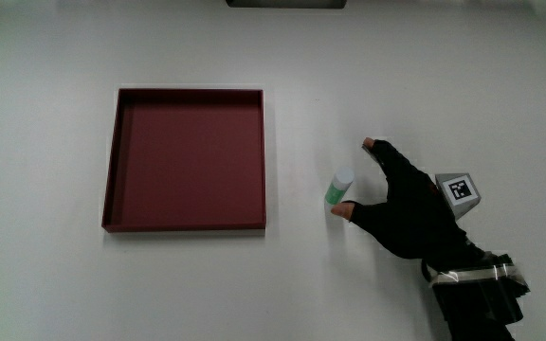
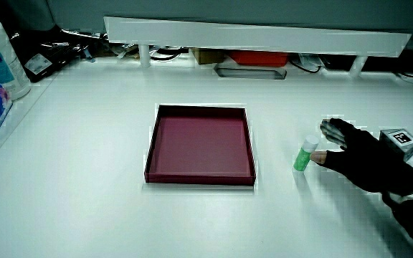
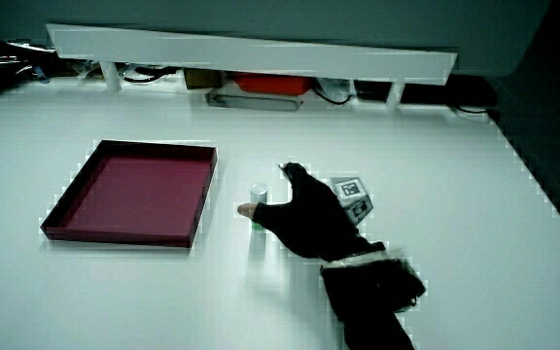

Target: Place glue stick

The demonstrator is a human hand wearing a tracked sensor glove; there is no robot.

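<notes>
Upright on the white table, the glue stick stands just beside the dark red tray, outside its wall and not touching it. Its green body and pale cap show in the main view and in a side view. The hand lies on the table beside the stick, on the side away from the tray, thumb and fingers spread wide around it and holding nothing; one fingertip comes close to the stick's base. A patterned cube sits on the glove's back.
</notes>
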